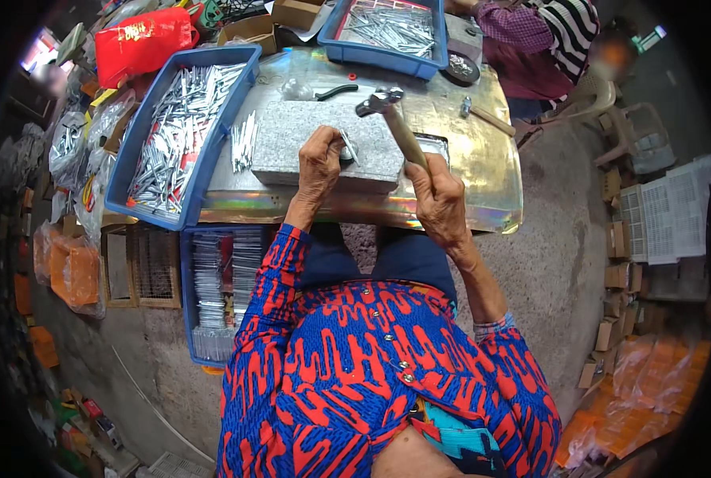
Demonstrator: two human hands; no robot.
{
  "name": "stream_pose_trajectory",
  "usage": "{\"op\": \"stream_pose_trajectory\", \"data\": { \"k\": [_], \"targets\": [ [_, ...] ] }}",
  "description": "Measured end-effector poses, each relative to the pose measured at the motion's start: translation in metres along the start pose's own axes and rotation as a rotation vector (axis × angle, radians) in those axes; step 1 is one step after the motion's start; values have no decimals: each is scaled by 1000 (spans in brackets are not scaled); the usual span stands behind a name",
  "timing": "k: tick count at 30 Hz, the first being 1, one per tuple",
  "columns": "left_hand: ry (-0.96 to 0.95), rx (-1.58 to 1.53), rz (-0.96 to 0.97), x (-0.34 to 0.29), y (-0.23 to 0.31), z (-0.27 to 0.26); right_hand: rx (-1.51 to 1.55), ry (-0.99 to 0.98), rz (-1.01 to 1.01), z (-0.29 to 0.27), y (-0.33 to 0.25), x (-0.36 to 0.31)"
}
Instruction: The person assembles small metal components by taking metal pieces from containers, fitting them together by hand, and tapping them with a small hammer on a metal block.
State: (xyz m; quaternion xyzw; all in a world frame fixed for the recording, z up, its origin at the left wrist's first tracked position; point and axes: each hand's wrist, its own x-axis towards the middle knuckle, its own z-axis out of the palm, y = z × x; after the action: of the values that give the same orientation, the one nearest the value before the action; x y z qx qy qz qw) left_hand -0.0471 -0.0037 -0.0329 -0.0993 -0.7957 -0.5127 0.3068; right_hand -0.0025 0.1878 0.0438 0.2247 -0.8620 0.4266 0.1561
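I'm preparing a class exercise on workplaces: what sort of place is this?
Probably a small metalworking workshop: there is a hammer in the right hand, a stone block on the worktable, and a blue tray heaped with slim metal pieces.

hammer (408, 141): wooden-handled, aloft, tilted | metal piece (349, 148): slim, silvery, slanted, left of hammer

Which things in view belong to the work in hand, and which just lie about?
Likely in use:
hammer, in the right hand
thin metal piece, in the left hand
grey block beneath
left blue tray of metal pieces

Apparently just lying about:
red bag
black-handled tool
second hammer on the table
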Motion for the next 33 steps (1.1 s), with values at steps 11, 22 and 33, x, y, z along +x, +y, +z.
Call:
{"op": "stream_pose_trajectory", "data": {
  "k": [11, 22, 33],
  "targets": [
    [0, -119, -325, -1, -2, -5, 924, -165, 775, 30, 39, -39],
    [-25, -952, -748, 4, 38, -19, 145, -114, 249, 21, 48, -2],
    [-349, -1144, -849, -12, 82, -16, 1172, -85, 205, 29, 4, 29]
  ]
}}
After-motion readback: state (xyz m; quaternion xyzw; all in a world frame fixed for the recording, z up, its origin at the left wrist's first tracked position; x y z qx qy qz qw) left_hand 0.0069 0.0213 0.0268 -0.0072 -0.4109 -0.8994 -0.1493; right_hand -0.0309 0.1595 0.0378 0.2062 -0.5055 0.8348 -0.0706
